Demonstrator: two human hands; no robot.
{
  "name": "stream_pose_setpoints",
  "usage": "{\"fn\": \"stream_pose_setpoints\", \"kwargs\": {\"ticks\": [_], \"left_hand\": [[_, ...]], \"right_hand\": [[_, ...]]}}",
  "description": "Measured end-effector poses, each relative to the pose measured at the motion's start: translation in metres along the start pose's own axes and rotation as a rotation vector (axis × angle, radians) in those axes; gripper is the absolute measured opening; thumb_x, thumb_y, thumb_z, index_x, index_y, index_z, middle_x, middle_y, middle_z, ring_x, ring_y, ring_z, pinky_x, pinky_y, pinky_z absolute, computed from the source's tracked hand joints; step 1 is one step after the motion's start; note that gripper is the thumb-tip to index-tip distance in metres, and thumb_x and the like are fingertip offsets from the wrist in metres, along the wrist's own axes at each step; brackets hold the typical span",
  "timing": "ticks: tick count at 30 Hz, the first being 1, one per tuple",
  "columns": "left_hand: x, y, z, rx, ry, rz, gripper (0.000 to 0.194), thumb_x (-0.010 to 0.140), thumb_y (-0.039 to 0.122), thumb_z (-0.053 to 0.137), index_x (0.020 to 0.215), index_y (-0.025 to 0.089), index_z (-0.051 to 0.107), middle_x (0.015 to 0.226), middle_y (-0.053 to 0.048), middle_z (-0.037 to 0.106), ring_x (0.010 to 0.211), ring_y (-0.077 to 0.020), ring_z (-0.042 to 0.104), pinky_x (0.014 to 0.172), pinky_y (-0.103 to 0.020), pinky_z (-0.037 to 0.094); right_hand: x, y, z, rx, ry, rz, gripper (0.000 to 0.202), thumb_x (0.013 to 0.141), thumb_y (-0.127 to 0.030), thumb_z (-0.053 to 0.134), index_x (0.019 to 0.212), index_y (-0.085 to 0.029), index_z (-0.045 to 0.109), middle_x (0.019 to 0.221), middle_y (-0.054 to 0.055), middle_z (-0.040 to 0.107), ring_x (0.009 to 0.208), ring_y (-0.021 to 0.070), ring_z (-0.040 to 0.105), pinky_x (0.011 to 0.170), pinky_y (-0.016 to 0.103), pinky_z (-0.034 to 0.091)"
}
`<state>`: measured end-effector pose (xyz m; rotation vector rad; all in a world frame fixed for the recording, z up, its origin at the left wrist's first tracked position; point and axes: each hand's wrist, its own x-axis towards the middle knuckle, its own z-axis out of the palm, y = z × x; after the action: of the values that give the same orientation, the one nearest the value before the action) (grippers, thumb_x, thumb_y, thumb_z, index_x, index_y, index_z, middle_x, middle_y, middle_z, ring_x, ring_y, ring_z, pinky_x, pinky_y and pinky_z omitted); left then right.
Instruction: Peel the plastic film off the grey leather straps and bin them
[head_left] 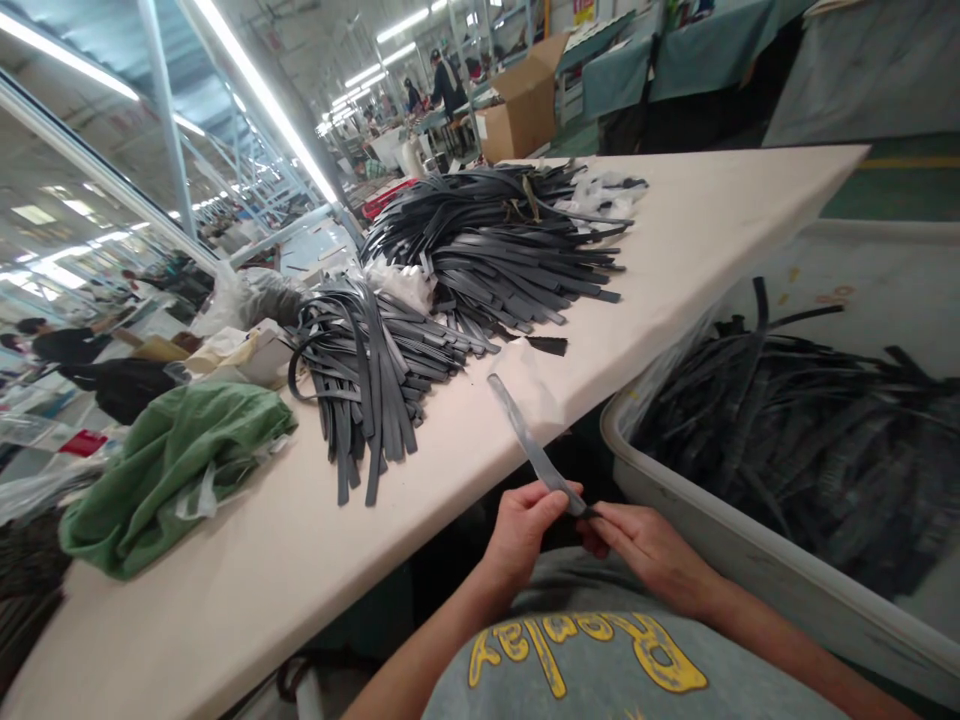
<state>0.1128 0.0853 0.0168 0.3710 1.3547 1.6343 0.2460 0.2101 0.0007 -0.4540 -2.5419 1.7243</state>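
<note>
A dark grey flat strip (531, 446) runs from my hands up over the table's front edge, its far end lying on the tabletop. My left hand (527, 525) pinches it between thumb and fingers. Close beside it, my right hand (637, 545) is closed on the strip's near end, close to my body; that end is mostly hidden by the fingers. Beyond my hands, a smaller pile of similar grey strips (375, 370) lies on the table, with a larger pile of strips (495, 240) behind it.
The pale table (712, 220) slants across in front of me. A white bin (697, 520) of dark strips stands at right. Green cloth (180, 460) lies at the table's left, a cardboard box (525, 105) stands behind, and other people are in the background.
</note>
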Motion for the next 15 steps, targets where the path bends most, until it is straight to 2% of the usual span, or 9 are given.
{"fn": "stream_pose_setpoints", "kwargs": {"ticks": [2,4,5,7,9,12,14,15], "left_hand": [[-0.004,0.013,-0.007,0.057,-0.014,0.008,0.026,0.075,0.035,0.076,0.09,0.014,0.079,0.086,-0.009,0.075,0.083,-0.0208,0.064,0.086,-0.031,0.048],[-0.011,0.033,-0.023,0.03,-0.028,-0.025,0.026,0.073,0.036,0.078,0.086,0.013,0.079,0.085,-0.01,0.075,0.08,-0.0206,0.066,0.083,-0.031,0.05],[-0.016,0.045,-0.034,-0.01,0.0,-0.029,0.027,0.073,0.037,0.079,0.084,0.013,0.079,0.084,-0.01,0.075,0.078,-0.0202,0.066,0.081,-0.03,0.052],[-0.031,0.075,-0.061,-0.109,0.146,0.035,0.029,0.071,0.04,0.08,0.082,0.013,0.078,0.084,-0.011,0.075,0.077,-0.0196,0.068,0.076,-0.029,0.054],[-0.056,0.11,-0.092,-0.178,0.362,0.233,0.026,0.071,0.039,0.081,0.082,0.016,0.077,0.092,-0.01,0.075,0.084,-0.0208,0.07,0.077,-0.03,0.055],[-0.111,0.155,-0.136,-0.146,0.673,0.749,0.015,0.074,0.037,0.078,0.081,0.025,0.075,0.118,-0.004,0.071,0.116,-0.0246,0.062,0.091,-0.035,0.054],[-0.147,0.166,-0.158,-0.093,0.836,1.029,0.011,0.076,0.036,0.077,0.084,0.029,0.074,0.131,0.001,0.065,0.131,-0.0248,0.05,0.096,-0.039,0.051],[-0.161,0.164,-0.168,-0.093,0.91,1.101,0.011,0.076,0.036,0.077,0.085,0.03,0.073,0.133,0.002,0.064,0.135,-0.0242,0.047,0.097,-0.04,0.051]], "right_hand": [[0.004,-0.007,-0.001,0.015,-0.061,-0.045,0.042,0.1,-0.046,0.035,0.09,-0.019,0.065,0.081,0.004,0.069,0.077,0.0194,0.065,0.073,0.03,0.049],[0.007,-0.013,0.0,0.022,-0.151,-0.09,0.034,0.099,-0.042,0.041,0.099,-0.018,0.065,0.085,0.004,0.07,0.078,0.0187,0.065,0.074,0.029,0.049],[0.01,-0.018,0.002,0.02,-0.199,-0.109,0.031,0.099,-0.04,0.043,0.102,-0.018,0.065,0.085,0.004,0.07,0.077,0.018,0.065,0.073,0.029,0.049],[0.023,-0.032,0.006,0.03,-0.311,-0.132,0.028,0.098,-0.036,0.044,0.102,-0.018,0.065,0.085,0.003,0.07,0.073,0.0164,0.065,0.071,0.027,0.05],[0.042,-0.054,0.015,0.051,-0.418,-0.155,0.029,0.099,-0.034,0.042,0.101,-0.018,0.065,0.083,0.003,0.069,0.071,0.015,0.064,0.068,0.026,0.05],[0.075,-0.094,0.035,0.034,-0.548,-0.243,0.027,0.099,-0.032,0.041,0.103,-0.018,0.065,0.084,0.003,0.068,0.071,0.0142,0.063,0.067,0.025,0.05],[0.094,-0.117,0.052,0.017,-0.646,-0.311,0.029,0.099,-0.033,0.04,0.103,-0.018,0.064,0.086,0.004,0.068,0.071,0.0141,0.062,0.068,0.026,0.05],[0.101,-0.125,0.061,0.014,-0.697,-0.331,0.03,0.099,-0.034,0.04,0.104,-0.017,0.064,0.086,0.004,0.068,0.071,0.0142,0.062,0.068,0.026,0.051]]}}
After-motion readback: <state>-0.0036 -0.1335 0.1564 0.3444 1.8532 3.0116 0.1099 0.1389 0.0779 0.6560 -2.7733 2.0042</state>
